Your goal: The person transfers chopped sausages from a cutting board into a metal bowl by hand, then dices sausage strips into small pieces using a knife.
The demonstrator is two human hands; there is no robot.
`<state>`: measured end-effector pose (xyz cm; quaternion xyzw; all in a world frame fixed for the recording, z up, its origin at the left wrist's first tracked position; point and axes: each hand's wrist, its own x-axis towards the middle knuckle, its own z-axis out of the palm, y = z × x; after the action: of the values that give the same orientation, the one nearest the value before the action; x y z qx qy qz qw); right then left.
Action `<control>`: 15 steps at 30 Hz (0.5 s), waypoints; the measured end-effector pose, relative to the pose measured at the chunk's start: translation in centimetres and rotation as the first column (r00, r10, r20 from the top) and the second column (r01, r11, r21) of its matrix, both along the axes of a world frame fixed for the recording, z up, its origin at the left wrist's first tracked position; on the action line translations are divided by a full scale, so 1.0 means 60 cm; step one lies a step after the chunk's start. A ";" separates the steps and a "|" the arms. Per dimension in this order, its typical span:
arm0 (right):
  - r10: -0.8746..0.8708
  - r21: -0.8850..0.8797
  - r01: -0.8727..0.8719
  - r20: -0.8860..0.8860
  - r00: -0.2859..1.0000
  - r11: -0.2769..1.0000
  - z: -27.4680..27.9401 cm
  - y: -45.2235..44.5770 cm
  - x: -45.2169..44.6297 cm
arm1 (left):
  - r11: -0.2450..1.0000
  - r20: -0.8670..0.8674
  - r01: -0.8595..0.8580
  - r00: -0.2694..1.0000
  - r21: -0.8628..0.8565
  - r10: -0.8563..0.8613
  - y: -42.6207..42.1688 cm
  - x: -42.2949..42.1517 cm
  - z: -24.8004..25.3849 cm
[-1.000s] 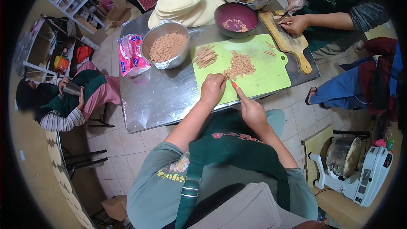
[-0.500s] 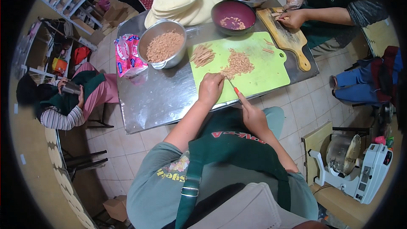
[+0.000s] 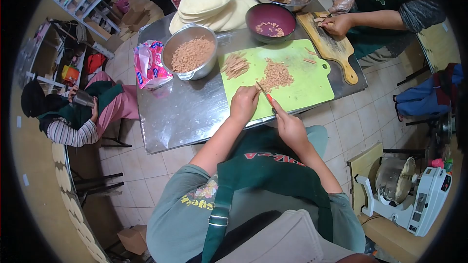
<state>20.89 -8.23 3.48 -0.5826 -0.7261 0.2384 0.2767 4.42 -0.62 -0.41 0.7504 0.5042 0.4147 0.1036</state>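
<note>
My right hand is closed round the handle of a knife with a red-orange part, its blade pointing up and left over the green cutting board. Beside the blade tip, my left hand is closed at the board's near left edge; what its fingers press on is too small to make out. Chopped pinkish-brown pieces lie just beyond the knife. Uncut strips are piled at the board's left.
Left of the board stand a metal pot of chopped pieces and a pink packet. Behind are a purple bowl, flatbreads and a metal bowl. A co-worker's hands work over a wooden board.
My hands stay almost in place, with the knife shifting slightly at my left fingertips. At the right, the person in blue has moved farther off. The view has swayed a little.
</note>
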 end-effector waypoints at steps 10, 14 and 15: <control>0.026 -0.042 -0.028 -0.042 0.999 0.999 -0.017 0.034 -0.009 | 1.000 0.004 -0.011 1.000 -0.028 0.011 0.000 0.001 0.005; 0.017 -0.075 -0.015 0.023 1.000 0.997 -0.011 -0.014 0.007 | 1.000 0.006 -0.006 1.000 -0.012 0.006 0.002 -0.002 0.002; 0.008 -0.092 -0.005 0.028 1.000 0.996 -0.009 -0.026 0.011 | 1.000 -0.003 -0.004 1.000 -0.023 0.004 0.001 -0.003 0.003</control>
<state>21.53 -9.78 2.92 -0.5958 -0.7200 0.2641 0.2386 4.22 -0.55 -0.23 0.7486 0.5107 0.4080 0.1107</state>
